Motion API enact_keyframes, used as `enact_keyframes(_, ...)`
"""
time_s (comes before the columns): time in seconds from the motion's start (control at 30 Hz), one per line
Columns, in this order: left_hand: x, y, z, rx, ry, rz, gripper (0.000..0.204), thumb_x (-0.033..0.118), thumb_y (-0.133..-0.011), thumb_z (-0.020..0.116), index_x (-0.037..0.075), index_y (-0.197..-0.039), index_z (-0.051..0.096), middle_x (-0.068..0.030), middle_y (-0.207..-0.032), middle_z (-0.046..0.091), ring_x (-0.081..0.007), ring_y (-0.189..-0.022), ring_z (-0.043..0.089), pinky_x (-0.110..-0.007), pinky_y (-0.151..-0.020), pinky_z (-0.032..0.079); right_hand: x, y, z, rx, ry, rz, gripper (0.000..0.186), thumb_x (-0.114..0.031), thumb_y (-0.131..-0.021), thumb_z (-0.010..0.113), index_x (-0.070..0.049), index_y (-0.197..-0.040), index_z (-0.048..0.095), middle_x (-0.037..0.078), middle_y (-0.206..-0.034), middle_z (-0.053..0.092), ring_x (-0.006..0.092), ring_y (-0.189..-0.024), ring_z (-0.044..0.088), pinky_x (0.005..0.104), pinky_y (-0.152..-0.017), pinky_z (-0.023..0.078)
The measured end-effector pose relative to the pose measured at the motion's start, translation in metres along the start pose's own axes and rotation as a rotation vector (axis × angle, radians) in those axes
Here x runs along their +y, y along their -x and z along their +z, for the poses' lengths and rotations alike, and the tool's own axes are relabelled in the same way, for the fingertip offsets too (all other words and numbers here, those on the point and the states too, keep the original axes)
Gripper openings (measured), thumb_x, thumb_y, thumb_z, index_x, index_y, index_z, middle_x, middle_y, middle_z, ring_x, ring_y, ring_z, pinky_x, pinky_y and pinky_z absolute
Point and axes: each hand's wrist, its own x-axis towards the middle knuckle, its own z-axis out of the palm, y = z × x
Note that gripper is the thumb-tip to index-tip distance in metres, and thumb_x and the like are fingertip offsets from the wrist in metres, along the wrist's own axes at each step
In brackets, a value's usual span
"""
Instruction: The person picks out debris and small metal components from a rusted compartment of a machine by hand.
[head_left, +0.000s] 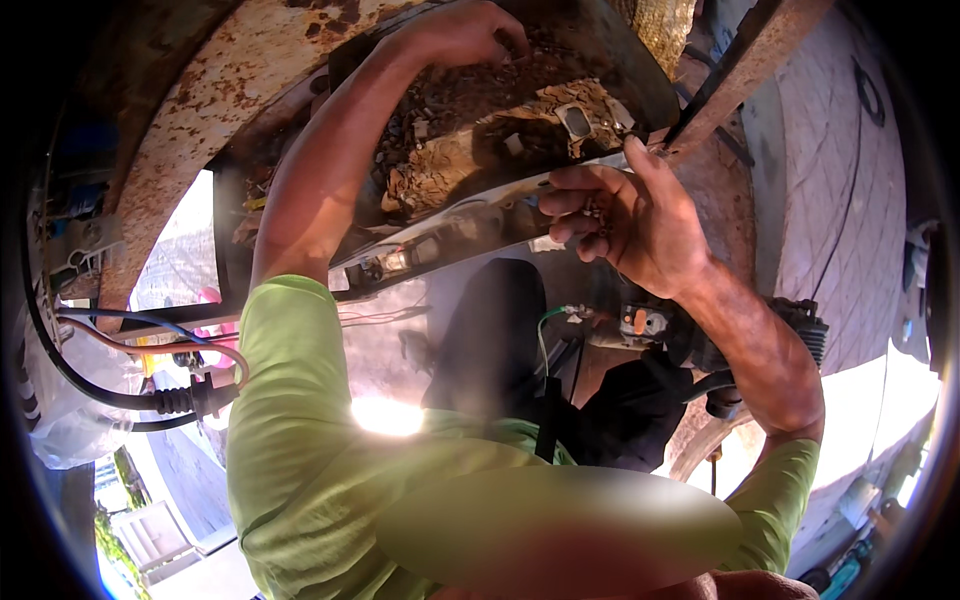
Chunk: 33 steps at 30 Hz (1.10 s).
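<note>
1. My left hand (458,36) reaches over the far edge of the dark tray (645,72), fingers bent down toward the rusty debris (470,85); I cannot tell whether the tips pinch anything.
2. My right hand (652,232) is outside the tray's near edge, toward its right corner, fingers half curled in a loose cup around small bits (597,213).
3. The debris lies directly below my left fingers, so that hand is nearer; its long axis roughly follows the slotted metal rail (455,238) along the near edge, slanting away rightward.
4. The squarish metal piece (574,122) sits toward the right end, between my hands, apparently nearer my right thumb.
</note>
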Motion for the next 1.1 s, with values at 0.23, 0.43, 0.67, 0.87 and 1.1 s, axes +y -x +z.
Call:
enact_keyframes(0.23, 0.021, 0.009, -0.012, -0.058, 0.128, -0.290, 0.023, 0.006, -0.085, 0.064, 0.004, -0.107, 0.071, -0.0161, -0.085, 0.069, -0.0243, -0.063, 0.065, -0.036, -0.047, 0.051, 0.000, 0.000, 0.001, -0.018, -0.011, 0.002, 0.083, -0.070, -0.094, 0.033, 0.004, -0.125, 0.055, 0.014, -0.108, 0.065, 0.0220, -0.087, 0.065, 0.0280, -0.067, 0.049)
enact_keyframes(0.43, 0.034, 0.004, -0.015, -0.175, -0.070, -0.303, 0.023, 0.011, -0.083, 0.067, 0.004, -0.105, 0.072, -0.0141, -0.082, 0.068, -0.0247, -0.068, 0.066, -0.040, -0.055, 0.053, 0.000, 0.000, -0.001, -0.017, 0.005, 0.003, 0.083, -0.070, -0.094, 0.033, 0.003, -0.125, 0.055, 0.014, -0.109, 0.065, 0.0212, -0.087, 0.066, 0.0276, -0.067, 0.049)
enact_keyframes(0.67, -0.003, 0.000, 0.016, -0.083, -0.183, -0.147, 0.028, 0.021, -0.074, 0.071, 0.009, -0.099, 0.073, -0.0106, -0.091, 0.072, -0.0254, -0.084, 0.069, -0.039, -0.075, 0.053, 0.001, -0.001, -0.001, -0.038, 0.011, 0.005, 0.082, -0.070, -0.094, 0.032, 0.003, -0.126, 0.055, 0.014, -0.109, 0.065, 0.0208, -0.088, 0.065, 0.0275, -0.067, 0.049)
enact_keyframes(0.87, -0.010, -0.002, 0.019, -0.148, -0.219, -0.101, 0.027, 0.022, -0.073, 0.071, 0.008, -0.097, 0.072, -0.0107, -0.090, 0.072, -0.0258, -0.082, 0.069, -0.039, -0.074, 0.053, 0.001, 0.000, 0.000, -0.023, 0.014, 0.003, 0.082, -0.070, -0.094, 0.032, 0.002, -0.126, 0.055, 0.014, -0.109, 0.065, 0.0209, -0.089, 0.065, 0.0276, -0.067, 0.049)
enact_keyframes(1.1, -0.010, -0.006, 0.031, -0.061, -0.158, -0.081, 0.028, 0.023, -0.072, 0.071, 0.006, -0.095, 0.072, -0.0113, -0.088, 0.072, -0.0256, -0.080, 0.069, -0.039, -0.071, 0.053, 0.001, 0.000, 0.001, -0.022, 0.005, 0.005, 0.081, -0.069, -0.094, 0.033, 0.002, -0.125, 0.056, 0.013, -0.109, 0.065, 0.0211, -0.088, 0.065, 0.0280, -0.067, 0.048)
